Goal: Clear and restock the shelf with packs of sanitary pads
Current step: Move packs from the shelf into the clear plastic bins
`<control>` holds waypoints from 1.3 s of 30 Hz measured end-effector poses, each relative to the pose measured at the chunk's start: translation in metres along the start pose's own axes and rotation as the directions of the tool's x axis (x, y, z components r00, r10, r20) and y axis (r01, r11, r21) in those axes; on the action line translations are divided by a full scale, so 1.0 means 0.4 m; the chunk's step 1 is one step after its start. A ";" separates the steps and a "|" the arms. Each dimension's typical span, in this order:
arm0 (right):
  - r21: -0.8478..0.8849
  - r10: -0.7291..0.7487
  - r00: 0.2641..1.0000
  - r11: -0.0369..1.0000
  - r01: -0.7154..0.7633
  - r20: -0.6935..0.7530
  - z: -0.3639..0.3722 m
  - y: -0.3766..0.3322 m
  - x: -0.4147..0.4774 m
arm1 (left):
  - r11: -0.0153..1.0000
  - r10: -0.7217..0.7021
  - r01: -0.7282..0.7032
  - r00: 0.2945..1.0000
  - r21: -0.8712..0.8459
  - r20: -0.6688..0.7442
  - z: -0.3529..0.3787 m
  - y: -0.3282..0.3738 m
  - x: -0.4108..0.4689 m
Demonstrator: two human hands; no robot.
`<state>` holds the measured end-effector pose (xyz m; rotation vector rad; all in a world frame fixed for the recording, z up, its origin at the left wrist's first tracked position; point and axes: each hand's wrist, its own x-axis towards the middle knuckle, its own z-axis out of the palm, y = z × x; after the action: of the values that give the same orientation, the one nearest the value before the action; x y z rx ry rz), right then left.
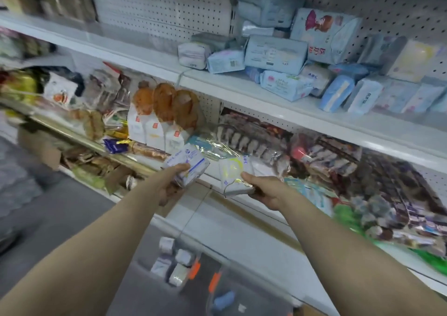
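Note:
My left hand (172, 185) grips a white pack of pads with blue print (187, 164) in front of the middle shelf. My right hand (264, 190) holds a white pack with yellow-green print (234, 174) beside it. Both packs are held in the air, slightly apart. Several pale blue and white pad packs (275, 54) lie piled loosely on the upper white shelf (242, 90), at its right part. The left part of that shelf is bare.
The middle shelf (273, 209) carries snack bags and wrapped food (164, 105). On the floor below stands a clear basket with orange handles (193, 271) holding several small packs. A second clear bin (225, 296) is next to it. The image is motion-blurred.

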<state>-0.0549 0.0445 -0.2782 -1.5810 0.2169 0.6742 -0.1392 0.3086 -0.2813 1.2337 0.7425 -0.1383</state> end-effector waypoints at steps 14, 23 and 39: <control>0.074 0.216 0.973 0.975 -0.210 -0.082 0.390 0.178 0.319 | 0.964 -0.256 0.252 0.966 0.087 0.041 -0.359 -0.080 0.358; 0.188 0.439 0.881 0.894 -0.407 -0.178 0.599 0.426 0.491 | 0.909 -0.384 0.381 0.923 0.169 -0.016 -0.527 -0.259 0.610; 0.357 0.596 0.750 0.793 -0.493 -0.288 0.611 1.076 0.839 | 0.814 -0.552 0.580 0.792 0.038 -0.261 -0.597 -0.865 1.050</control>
<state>-0.0774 0.3014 -0.8177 -1.3761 1.0708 0.7363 -0.0894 0.5194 -0.8348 1.1119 1.3264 -0.5450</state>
